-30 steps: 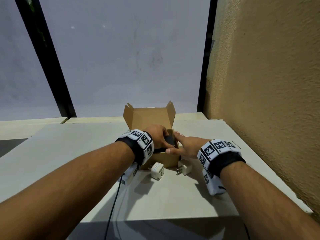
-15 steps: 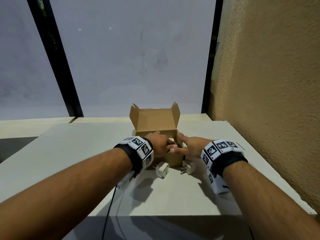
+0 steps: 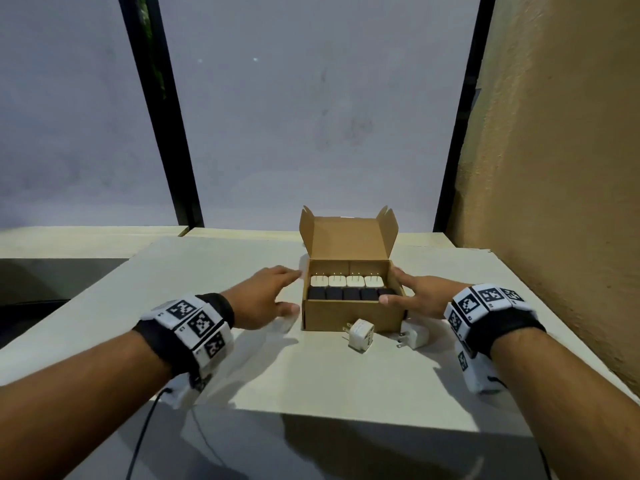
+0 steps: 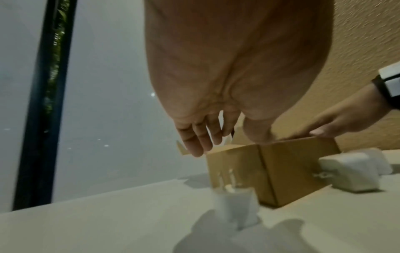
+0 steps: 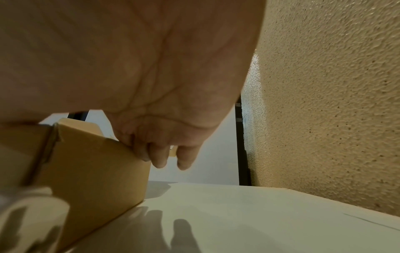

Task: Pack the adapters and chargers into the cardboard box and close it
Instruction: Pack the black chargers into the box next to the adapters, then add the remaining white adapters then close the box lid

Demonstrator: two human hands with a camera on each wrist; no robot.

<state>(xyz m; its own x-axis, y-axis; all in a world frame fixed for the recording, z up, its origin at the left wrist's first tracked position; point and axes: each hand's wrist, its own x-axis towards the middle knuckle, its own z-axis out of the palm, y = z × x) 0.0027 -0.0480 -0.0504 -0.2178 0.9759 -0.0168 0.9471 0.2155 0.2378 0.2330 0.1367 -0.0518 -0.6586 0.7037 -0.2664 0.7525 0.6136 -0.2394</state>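
Box [image 3: 349, 313] sits open on the worktop [image 3: 207, 271], right between the two hands, lid standing up on the far side. Inside, a white row [image 3: 346, 281] behind a black row [image 3: 349, 294], both running left to right, white prongs pointing up. Right hand [image 3: 420, 299] rests on the box's right wall, fingers loosely curled over the rim. Left hand [image 3: 263, 303] hovers spread and holding nothing, just left of the box. Nearer than both hands, two white chargers lie loose: one [image 3: 360, 335] with prongs pointing left, another [image 3: 415, 336] under the right wrist. The right hand looks closer to both.
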